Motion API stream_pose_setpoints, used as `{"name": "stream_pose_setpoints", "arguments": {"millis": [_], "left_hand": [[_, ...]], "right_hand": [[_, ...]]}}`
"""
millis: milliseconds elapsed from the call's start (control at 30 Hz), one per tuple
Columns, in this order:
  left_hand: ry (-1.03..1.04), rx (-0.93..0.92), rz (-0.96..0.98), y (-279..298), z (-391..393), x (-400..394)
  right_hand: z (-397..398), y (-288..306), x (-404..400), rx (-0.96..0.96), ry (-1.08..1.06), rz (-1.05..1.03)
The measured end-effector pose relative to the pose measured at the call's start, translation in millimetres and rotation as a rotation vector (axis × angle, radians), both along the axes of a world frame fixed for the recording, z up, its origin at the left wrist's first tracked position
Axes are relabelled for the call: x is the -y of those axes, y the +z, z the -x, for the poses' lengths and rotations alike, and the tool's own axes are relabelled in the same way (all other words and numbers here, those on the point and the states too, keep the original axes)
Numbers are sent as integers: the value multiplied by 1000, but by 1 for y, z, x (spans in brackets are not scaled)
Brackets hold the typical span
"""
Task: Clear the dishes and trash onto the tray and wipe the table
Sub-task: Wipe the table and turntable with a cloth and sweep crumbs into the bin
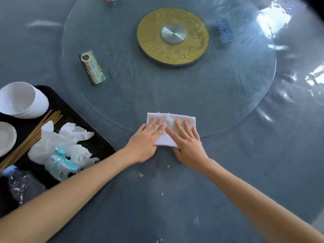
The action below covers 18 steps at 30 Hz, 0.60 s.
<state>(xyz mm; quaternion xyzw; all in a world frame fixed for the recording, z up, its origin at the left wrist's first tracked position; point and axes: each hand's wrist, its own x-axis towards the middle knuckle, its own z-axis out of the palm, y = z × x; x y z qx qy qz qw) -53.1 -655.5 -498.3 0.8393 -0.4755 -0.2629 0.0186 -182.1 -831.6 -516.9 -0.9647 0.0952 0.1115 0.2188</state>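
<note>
At the table's left edge sits a dark tray. On it, from its far corner toward the near one: stacked white bowls, a small plate cut by the picture's edge, chopsticks lying slantwise, crumpled napkins, a teal-and-clear wrapper, and a crushed bottle nearest the person. Beyond the tray, a green packet lies on the glass turntable near its left rim. At the turntable's near rim a folded white cloth overlaps glass and table. The left hand presses flat on the cloth's left part, fingers straight and released. The right hand presses flat on its right part, fingers spread and straight, gripping nothing. Crumbs dot the table just nearer than the hands. A gold disc marks the turntable's middle; a blue object lies toward its right rim.
</note>
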Motion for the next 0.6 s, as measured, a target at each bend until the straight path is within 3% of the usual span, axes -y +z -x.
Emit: {"name": "stream_pose_setpoints", "arguments": {"millis": [100,167,267,367,400,500,533,600], "left_hand": [[24,-133,60,2,40,-26],[122,-266,201,6,58,-32],[390,-380,464,16,72,-32],[764,-418,533,24,64,-27],[964,-538,529,28,58,-24],[1537,-1151,631,33,36,-12],[1649,-1284,668,31,29,-9],[1767,-1375,704,27,18,0]], "right_hand": [[40,12,-25,37,5,-45],[55,23,-30,67,-7,-114],[70,37,-24,189,-114,-148],[87,55,-6,325,-343,-78],[95,60,-2,346,-411,-43],[126,58,-5,338,-527,93],[136,50,-11,301,-540,133],[152,29,-17,181,-514,174]]}}
